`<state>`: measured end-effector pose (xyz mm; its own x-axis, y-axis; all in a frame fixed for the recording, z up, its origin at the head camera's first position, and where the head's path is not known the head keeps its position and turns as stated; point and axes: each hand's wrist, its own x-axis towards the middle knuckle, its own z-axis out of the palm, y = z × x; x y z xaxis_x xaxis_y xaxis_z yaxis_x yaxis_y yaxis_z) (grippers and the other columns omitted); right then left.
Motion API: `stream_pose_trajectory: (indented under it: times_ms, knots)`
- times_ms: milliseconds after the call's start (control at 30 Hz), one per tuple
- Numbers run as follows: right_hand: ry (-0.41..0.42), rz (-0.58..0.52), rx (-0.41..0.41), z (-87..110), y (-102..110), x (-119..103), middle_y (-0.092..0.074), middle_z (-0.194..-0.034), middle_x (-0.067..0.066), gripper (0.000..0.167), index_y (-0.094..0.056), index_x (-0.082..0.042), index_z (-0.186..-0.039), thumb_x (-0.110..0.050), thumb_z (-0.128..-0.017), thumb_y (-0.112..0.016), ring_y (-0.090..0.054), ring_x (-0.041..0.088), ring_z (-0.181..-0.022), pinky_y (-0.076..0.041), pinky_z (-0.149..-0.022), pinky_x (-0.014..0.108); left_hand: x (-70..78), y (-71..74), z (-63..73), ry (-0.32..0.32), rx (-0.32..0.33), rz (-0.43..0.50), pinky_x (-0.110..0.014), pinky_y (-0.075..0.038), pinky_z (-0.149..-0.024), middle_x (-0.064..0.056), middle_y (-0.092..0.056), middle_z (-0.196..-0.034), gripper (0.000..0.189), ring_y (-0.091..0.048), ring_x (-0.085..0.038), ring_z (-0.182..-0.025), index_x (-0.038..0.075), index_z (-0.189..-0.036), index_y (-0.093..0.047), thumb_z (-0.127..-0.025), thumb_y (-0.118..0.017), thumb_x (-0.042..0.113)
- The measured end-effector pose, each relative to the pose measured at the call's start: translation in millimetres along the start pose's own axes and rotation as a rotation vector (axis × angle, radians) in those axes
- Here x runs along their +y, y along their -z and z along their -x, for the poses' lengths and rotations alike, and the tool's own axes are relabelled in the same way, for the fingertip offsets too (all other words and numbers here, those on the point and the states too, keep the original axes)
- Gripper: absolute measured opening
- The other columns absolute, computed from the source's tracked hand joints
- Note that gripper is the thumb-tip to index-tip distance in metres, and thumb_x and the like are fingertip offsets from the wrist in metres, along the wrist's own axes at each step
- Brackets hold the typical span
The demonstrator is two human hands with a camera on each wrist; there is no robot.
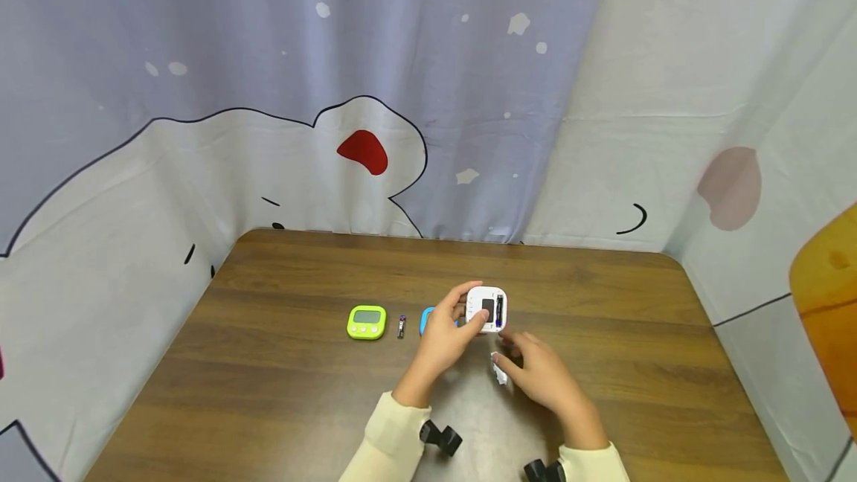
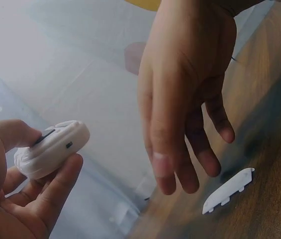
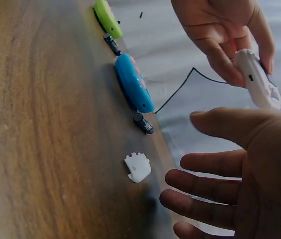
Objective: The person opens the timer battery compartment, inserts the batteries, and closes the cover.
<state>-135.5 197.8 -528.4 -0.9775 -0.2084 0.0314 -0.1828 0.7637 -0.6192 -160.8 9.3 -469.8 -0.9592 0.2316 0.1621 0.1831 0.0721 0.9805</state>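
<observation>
Seen from the head camera, the left hand (image 1: pixel 442 339) grips a white timer (image 1: pixel 488 306) at its 2 o'clock, while the nearer right hand (image 1: pixel 544 375), fingers apart and holding nothing, has the loose cover (image 1: pixel 500 373) on the worktop (image 1: pixel 288 385) at 9 o'clock, long axis running 11 to 5

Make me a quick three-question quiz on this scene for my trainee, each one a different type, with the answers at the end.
1. Which hand holds the white timer?
2. True or false: the white battery cover lies on the wooden table.
3. Fill in the blank: a loose ____ lies between the green timer and the blue timer.

Key: 1. The left hand. 2. True. 3. Battery.
</observation>
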Motion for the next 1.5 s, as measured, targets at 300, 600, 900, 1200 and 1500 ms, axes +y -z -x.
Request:
stream_pose_trajectory:
  times_ms: [300,600,900,1200,1500]
  knots:
    - [0.045,0.045,-0.03,3.3,-2.2,3.4,-0.063,-0.113,0.007,0.05,-0.064,-0.006,-0.125,-0.022,-0.081,-0.079,-0.061,0.023,-0.099,-0.049,-0.087,0.043,2.3,0.4,1.5,-0.01,-0.004,0.041,-0.019,-0.052,-0.063,-0.015,-0.064,-0.107,0.044,-0.063,-0.015,-0.093,0.005,-0.135,-0.053,-0.092,-0.065,0.001]
    - [0.095,0.12,-0.066,7.0,-1.3,6.4,-0.058,-0.117,0.006,0.05,-0.066,-0.009,-0.122,-0.02,-0.077,-0.082,-0.052,0.028,-0.111,-0.045,-0.093,0.048,1.9,0.5,0.9,0.01,-0.012,0.075,-0.027,-0.056,-0.066,-0.014,-0.064,-0.107,0.045,-0.063,-0.015,-0.093,0.006,-0.135,-0.052,-0.092,-0.065,0.002]
    - [0.087,0.143,-0.052,5.1,-3.6,7.1,-0.056,-0.115,0.003,0.047,-0.067,-0.015,-0.121,-0.02,-0.077,-0.082,-0.051,0.027,-0.109,-0.046,-0.088,0.048,2.4,0.7,0.3,0.003,-0.021,0.099,-0.043,-0.058,-0.073,-0.015,-0.063,-0.107,0.045,-0.063,-0.017,-0.094,0.005,-0.135,-0.052,-0.092,-0.064,0.001]
    - [0.06,0.091,-0.059,5.2,-5.7,6.6,-0.054,-0.111,0.0,0.041,-0.066,-0.016,-0.115,-0.015,-0.077,-0.081,-0.052,0.025,-0.109,-0.046,-0.089,0.047,3.1,0.5,1.2,-0.008,-0.019,0.069,-0.022,-0.054,-0.068,-0.016,-0.064,-0.108,0.045,-0.063,-0.019,-0.096,0.005,-0.136,-0.052,-0.093,-0.064,0.001]
    - [0.052,0.025,-0.043,1.7,-9.2,9.5,-0.056,-0.096,0.0,0.042,-0.059,-0.009,-0.113,-0.008,-0.076,-0.079,-0.054,0.016,-0.089,-0.047,-0.08,0.039,2.9,0.4,0.6,-0.009,-0.018,0.07,-0.02,-0.054,-0.068,-0.016,-0.065,-0.107,0.045,-0.063,-0.017,-0.095,0.005,-0.135,-0.052,-0.092,-0.065,0.001]
